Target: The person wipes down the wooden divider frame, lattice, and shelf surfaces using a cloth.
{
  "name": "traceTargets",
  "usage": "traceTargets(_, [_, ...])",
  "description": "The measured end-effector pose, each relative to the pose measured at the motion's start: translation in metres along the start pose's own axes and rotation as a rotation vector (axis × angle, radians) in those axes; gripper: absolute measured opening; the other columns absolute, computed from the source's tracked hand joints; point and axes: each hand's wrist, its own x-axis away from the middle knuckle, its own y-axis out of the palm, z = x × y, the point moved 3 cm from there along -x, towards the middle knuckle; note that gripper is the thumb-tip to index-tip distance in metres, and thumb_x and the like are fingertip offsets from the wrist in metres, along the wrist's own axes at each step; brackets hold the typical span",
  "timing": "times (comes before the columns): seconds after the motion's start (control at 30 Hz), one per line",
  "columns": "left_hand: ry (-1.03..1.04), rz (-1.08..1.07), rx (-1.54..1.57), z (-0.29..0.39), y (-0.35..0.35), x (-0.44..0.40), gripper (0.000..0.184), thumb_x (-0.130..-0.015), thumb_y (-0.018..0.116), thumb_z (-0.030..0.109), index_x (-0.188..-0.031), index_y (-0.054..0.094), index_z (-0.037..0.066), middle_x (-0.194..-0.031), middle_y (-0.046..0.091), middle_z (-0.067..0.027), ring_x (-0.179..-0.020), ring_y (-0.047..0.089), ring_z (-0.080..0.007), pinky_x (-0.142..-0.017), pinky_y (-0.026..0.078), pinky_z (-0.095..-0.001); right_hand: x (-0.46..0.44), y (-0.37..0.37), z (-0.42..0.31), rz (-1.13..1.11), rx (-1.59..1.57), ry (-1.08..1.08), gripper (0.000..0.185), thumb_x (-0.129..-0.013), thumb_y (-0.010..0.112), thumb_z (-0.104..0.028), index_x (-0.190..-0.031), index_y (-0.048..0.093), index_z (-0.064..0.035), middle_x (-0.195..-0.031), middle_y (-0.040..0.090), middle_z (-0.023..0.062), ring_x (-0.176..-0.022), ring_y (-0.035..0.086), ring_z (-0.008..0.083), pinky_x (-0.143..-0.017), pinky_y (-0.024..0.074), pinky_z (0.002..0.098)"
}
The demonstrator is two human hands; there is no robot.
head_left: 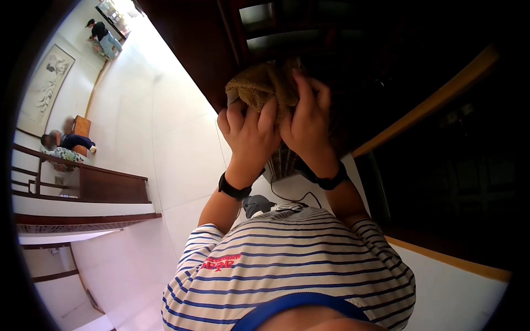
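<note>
A brown terry cloth (256,83) is bunched up in front of me, against dark wooden furniture (193,33). My left hand (248,129) has its fingers curled into the near left side of the cloth. From the right, my right hand (309,118) grips the same cloth, its thumb and fingers bent around the folds. Both hands are close together, and dark bands circle both wrists. What lies under the cloth is hidden in shadow.
A pale tiled floor (176,105) stretches to the left. Dark wooden railings and a cabinet (113,185) stand there, with people (105,38) farther back. A yellowish wooden strip (430,99) edges the dark area at right. A thin cable (292,198) hangs below my hands.
</note>
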Motion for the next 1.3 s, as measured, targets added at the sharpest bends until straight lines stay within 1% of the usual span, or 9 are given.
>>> traceTargets(0.3, [-0.009, -0.002, 0.065, 0.012, -0.001, -0.017, 0.034, -0.069, 0.060, 0.022, -0.100, 0.056, 0.008, -0.069, 0.048, -0.0045, -0.061, 0.046, -0.0207, -0.054, 0.031, -0.0318, -0.005, -0.014, 0.006, -0.008, -0.081, 0.099, 0.044, -0.068, 0.050, -0.002, -0.112, 0.051, 0.0018, -0.091, 0.056, 0.0195, -0.079, 0.055, 0.0332, -0.070, 0.0480, 0.0373])
traceTargets(0.37, [-0.006, -0.041, 0.049, 0.016, -0.003, -0.018, 0.035, -0.069, 0.060, 0.022, -0.101, 0.056, 0.008, -0.070, 0.048, -0.0051, -0.060, 0.046, -0.0209, -0.053, 0.031, -0.0320, 0.000, -0.013, 0.010, 0.014, -0.074, 0.120, 0.047, -0.063, 0.051, -0.002, -0.110, 0.053, -0.0007, -0.065, 0.057, 0.0150, -0.071, 0.055, 0.0313, -0.063, 0.0474, 0.0380])
traceTargets(0.5, [0.007, -0.091, 0.005, 0.019, -0.002, -0.019, 0.035, -0.070, 0.060, 0.022, -0.101, 0.056, 0.007, -0.073, 0.049, -0.0069, -0.062, 0.047, -0.0217, -0.053, 0.031, -0.0328, -0.001, -0.017, 0.008, 0.014, -0.078, 0.137, 0.047, -0.064, 0.050, -0.002, -0.111, 0.053, -0.0012, -0.067, 0.058, 0.0154, -0.070, 0.055, 0.0322, -0.060, 0.0474, 0.0384])
traceTargets(0.57, [0.003, -0.108, 0.027, 0.017, -0.001, -0.011, 0.035, -0.070, 0.060, 0.022, -0.101, 0.056, 0.007, -0.075, 0.050, -0.0075, -0.063, 0.048, -0.0229, -0.053, 0.031, -0.0336, 0.002, -0.016, 0.005, -0.033, -0.074, 0.183, 0.042, -0.070, 0.049, -0.003, -0.111, 0.051, 0.0018, -0.088, 0.057, 0.0204, -0.077, 0.058, 0.0347, -0.069, 0.0486, 0.0379])
traceTargets(0.7, [0.023, 0.015, 0.068, 0.011, 0.017, 0.016, 0.033, -0.069, 0.061, 0.022, -0.100, 0.057, 0.011, -0.082, 0.052, -0.0077, -0.072, 0.049, -0.0268, -0.056, 0.033, -0.0362, 0.023, -0.008, 0.009, -0.009, -0.104, 0.188, 0.040, -0.071, 0.049, -0.004, -0.111, 0.052, 0.0012, -0.088, 0.057, 0.0203, -0.076, 0.057, 0.0341, -0.067, 0.0481, 0.0373])
traceTargets(0.83, [0.013, -0.210, -0.017, 0.012, 0.033, 0.073, 0.037, -0.067, 0.063, 0.020, -0.102, 0.052, 0.019, -0.095, 0.053, -0.0059, -0.086, 0.051, -0.0290, -0.062, 0.035, -0.0377, 0.071, 0.008, 0.033, -0.045, -0.229, 0.274, 0.038, -0.072, 0.052, -0.005, -0.110, 0.053, 0.0000, -0.087, 0.057, 0.0198, -0.076, 0.057, 0.0333, -0.065, 0.0473, 0.0369])
traceTargets(0.87, [0.012, -0.220, -0.022, 0.011, 0.036, 0.088, 0.037, -0.067, 0.063, 0.020, -0.102, 0.052, 0.019, -0.095, 0.053, -0.0059, -0.086, 0.051, -0.0290, -0.062, 0.035, -0.0377, 0.087, 0.014, 0.038, -0.045, -0.194, 0.258, 0.038, -0.072, 0.053, -0.005, -0.110, 0.053, -0.0003, -0.086, 0.057, 0.0195, -0.076, 0.057, 0.0333, -0.065, 0.0472, 0.0369])
traceTargets(0.93, [0.103, -0.361, 0.025, 0.012, 0.040, 0.105, 0.037, -0.070, 0.064, 0.021, -0.104, 0.051, 0.010, -0.111, 0.050, -0.0131, -0.099, 0.050, -0.0347, -0.079, 0.039, -0.0463, 0.105, 0.016, 0.036, -0.090, -0.156, 0.296, 0.037, -0.072, 0.054, -0.005, -0.109, 0.053, -0.0004, -0.086, 0.058, 0.0194, -0.075, 0.058, 0.0338, -0.066, 0.0474, 0.0374])
traceTargets(1.3, [0.006, -0.369, 0.090, 0.018, 0.038, 0.114, 0.040, -0.071, 0.063, 0.015, -0.109, 0.053, 0.008, -0.113, 0.051, -0.0162, -0.103, 0.048, -0.0364, -0.082, 0.040, -0.0466, 0.111, 0.020, 0.037, -0.131, -0.172, 0.347, 0.035, -0.075, 0.055, -0.008, -0.108, 0.054, -0.0004, -0.090, 0.058, 0.0197, -0.077, 0.058, 0.0369, -0.067, 0.0482, 0.0390])
